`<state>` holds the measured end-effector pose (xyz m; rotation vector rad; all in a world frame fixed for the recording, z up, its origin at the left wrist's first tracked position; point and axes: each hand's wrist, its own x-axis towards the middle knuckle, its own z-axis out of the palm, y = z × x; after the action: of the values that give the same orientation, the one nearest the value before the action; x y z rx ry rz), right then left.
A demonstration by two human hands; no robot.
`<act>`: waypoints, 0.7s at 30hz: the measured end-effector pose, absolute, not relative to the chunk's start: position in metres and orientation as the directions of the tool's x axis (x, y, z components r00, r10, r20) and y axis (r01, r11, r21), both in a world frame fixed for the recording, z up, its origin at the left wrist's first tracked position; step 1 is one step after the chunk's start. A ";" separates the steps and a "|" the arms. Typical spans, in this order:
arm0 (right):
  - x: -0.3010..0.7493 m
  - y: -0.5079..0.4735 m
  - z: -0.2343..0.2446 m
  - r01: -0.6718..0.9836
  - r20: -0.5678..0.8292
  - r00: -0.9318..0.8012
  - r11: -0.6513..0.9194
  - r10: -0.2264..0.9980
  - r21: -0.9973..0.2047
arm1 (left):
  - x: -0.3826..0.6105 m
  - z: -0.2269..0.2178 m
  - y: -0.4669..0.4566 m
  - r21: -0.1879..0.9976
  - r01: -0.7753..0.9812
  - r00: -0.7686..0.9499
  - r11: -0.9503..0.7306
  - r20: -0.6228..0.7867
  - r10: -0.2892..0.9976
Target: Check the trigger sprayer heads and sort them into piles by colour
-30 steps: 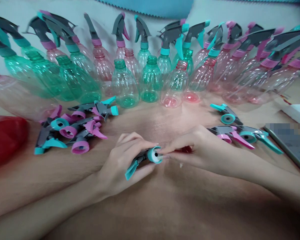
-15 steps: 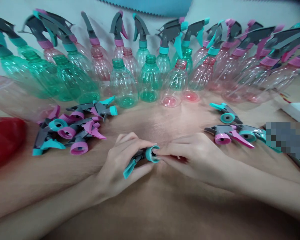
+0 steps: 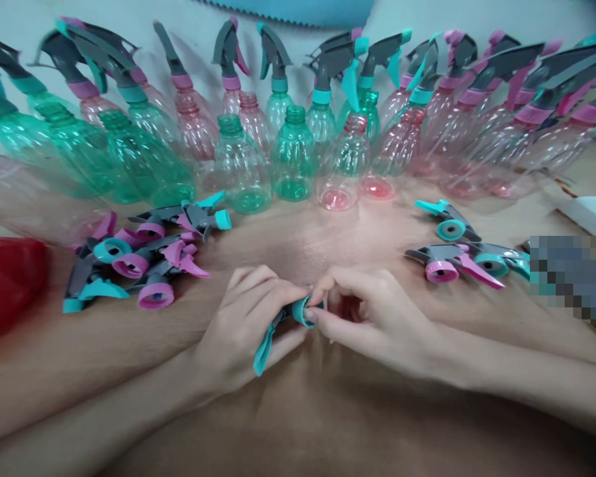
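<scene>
Table [image 3: 328,238], bottles [image 3: 295,151], left hand [image 3: 246,324], right hand [image 3: 375,317], held head [image 3: 283,315].
Clock hub: middle of the view. The table spans the full width. Green and pink bottles stand from 10 to 2 o'clock; several in front show bare threaded necks, while many behind carry grey heads. The left hand, at 7 o'clock, grips the held head by its body. The right hand, at 4 o'clock, is curled, thumb and forefinger closed on the collar [image 3: 299,313]; whether they also pinch a part inside is hidden. A pile [image 3: 151,255] of heads lies at 9 o'clock, a red bag [image 3: 10,286] farther out. Three heads [image 3: 447,252] lie at 3 o'clock. The held head is at 6 o'clock, between the hands, teal trigger [image 3: 263,349] pointing to 7.
</scene>
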<state>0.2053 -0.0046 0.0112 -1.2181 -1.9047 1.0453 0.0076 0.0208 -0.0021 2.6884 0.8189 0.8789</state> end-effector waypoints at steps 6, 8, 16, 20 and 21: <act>0.203 -0.006 0.013 0.203 -0.180 -0.309 -0.120 0.934 -0.972 | 0.008 0.000 0.020 0.304 0.477 0.649 -0.825 0.511 0.564; 0.207 -0.003 0.016 0.259 -0.108 -0.314 -0.024 0.943 -0.966 | 0.007 0.000 0.020 0.328 0.500 0.631 -0.802 0.497 0.596; 0.219 0.004 0.026 0.533 0.127 -0.500 0.420 0.857 -0.734 | 0.007 0.001 0.019 0.329 0.486 0.667 -0.810 0.459 0.587; 0.217 0.003 0.023 0.432 0.069 -0.531 0.340 0.844 -0.835 | 0.008 0.002 0.019 0.349 0.469 0.678 -0.811 0.446 0.584; 0.215 0.003 0.022 0.414 0.068 -0.515 0.317 0.855 -0.853 | 0.008 0.002 0.019 0.351 0.464 0.679 -0.813 0.449 0.581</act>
<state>0.2154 0.0026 0.0216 -1.1170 -2.0678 1.1136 0.0077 0.0192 0.0017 2.6830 0.8457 0.8239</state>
